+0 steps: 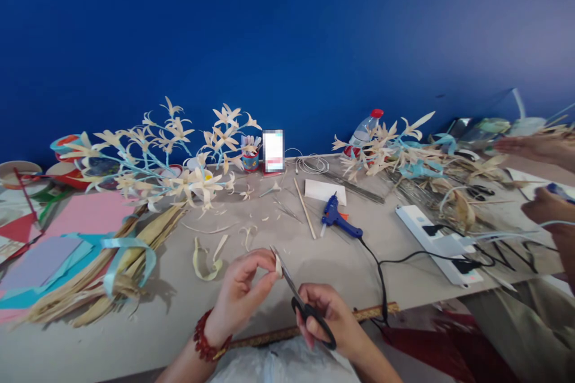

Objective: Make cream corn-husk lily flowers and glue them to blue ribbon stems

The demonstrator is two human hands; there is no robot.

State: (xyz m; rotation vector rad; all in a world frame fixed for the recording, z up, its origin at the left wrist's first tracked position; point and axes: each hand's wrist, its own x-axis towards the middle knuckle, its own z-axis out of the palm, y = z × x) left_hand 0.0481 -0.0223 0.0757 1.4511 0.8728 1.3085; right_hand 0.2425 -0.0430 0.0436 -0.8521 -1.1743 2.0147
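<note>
My left hand (247, 290), with a red beaded bracelet at its wrist, pinches a small pale strip of husk (279, 266) between thumb and fingertips. In my right hand (330, 314) is a pair of scissors (308, 311) with black handles. Its blades point up and left, lying against or right beside the pale strip; whether they cut into it I cannot tell. Beyond my left hand lies a curled pale-yellow husk strip (207, 269). A blue hot glue gun (341, 221) rests past my right hand, its black cord running down to the table's front edge.
Pale husk flowers (175, 131) on blue stems stand at the back left. Coloured paper (40, 263) and a bundle of dry husks (103, 275) lie left. A white power strip (435, 245) sits right, near another person's hands (545, 209). A bottle (365, 131) leans behind more flowers.
</note>
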